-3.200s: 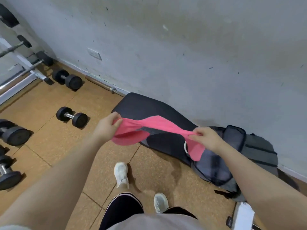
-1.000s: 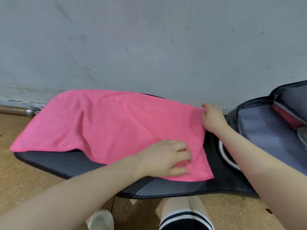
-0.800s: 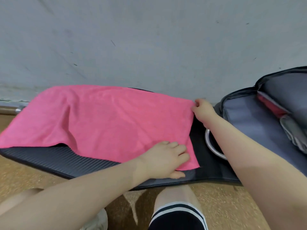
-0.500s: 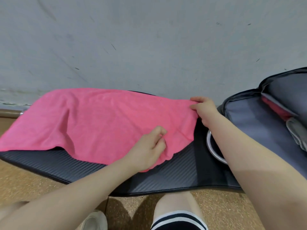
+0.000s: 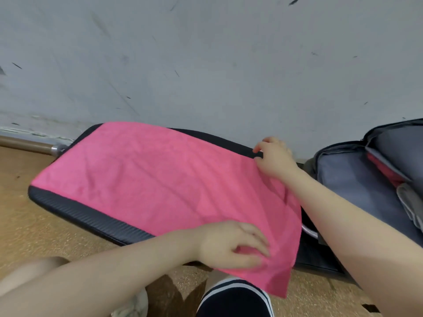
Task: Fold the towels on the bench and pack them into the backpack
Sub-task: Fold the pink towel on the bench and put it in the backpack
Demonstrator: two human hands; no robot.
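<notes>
A pink towel (image 5: 164, 184) lies spread over the black padded bench (image 5: 91, 219), and its near right corner hangs past the bench's front edge. My left hand (image 5: 231, 245) rests on the towel's near right part with the fingers loosely spread. My right hand (image 5: 273, 160) pinches the towel's far right corner at the bench's back edge. To the right the grey backpack (image 5: 348, 179) lies unzipped. A pink folded cloth (image 5: 384, 170) and a grey item (image 5: 409, 202) sit inside it.
A grey wall (image 5: 206, 65) stands right behind the bench. A metal bar (image 5: 29, 145) lies on the floor at the left. A white ring (image 5: 309, 229) shows between bench and backpack. My leg (image 5: 233, 300) and shoe (image 5: 132, 305) are below on the cork floor.
The towel slid toward me and to the right, so its near corner now overhangs the bench. My left hand went from pinching the cloth to lying on it. The right hand kept its corner.
</notes>
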